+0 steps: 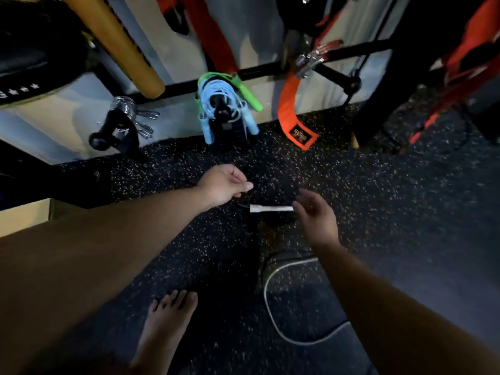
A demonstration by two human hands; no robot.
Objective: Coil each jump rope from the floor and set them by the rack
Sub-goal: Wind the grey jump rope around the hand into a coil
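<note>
Left grip [224, 185] was clenched, thumb on forefinger; contents too dark to tell. Right grip [316, 212] curled loosely at the white handle [270, 208], hold unclear. White rope [273, 307] looped on the floor [392, 212]. Ahead, a coiled blue rope [221, 98] hung beside an orange strap [292, 109], label unreadable.

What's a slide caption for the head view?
Tidying: left hand and right hand flank a white handle; coiled ropes sit at the rack.

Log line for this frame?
left hand curled, grip unclear | right hand at white handle | white rope on floor | blue rope on rack
</note>
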